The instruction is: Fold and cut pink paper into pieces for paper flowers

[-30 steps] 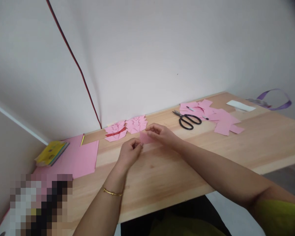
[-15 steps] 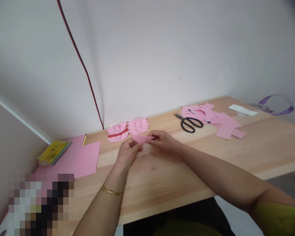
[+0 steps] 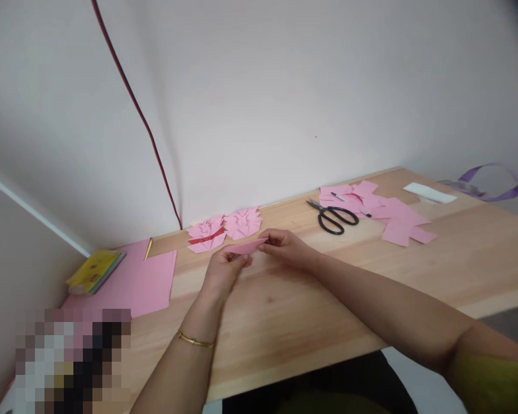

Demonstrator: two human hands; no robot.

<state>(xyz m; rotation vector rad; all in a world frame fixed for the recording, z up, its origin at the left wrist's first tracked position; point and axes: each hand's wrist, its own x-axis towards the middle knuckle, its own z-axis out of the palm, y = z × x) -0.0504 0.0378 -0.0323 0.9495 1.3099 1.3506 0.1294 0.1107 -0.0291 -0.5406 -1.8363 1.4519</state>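
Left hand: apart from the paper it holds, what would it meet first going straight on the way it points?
Most likely the right hand, which holds the other end of the pink paper; depth is unclear here.

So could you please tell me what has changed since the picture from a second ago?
The pink paper piece between the hands now shows as a slim, pointed shape instead of a broader one. The right hand has come slightly nearer the person and pinches its right end; the left hand holds the other. The scissors and yellow packet stayed put.
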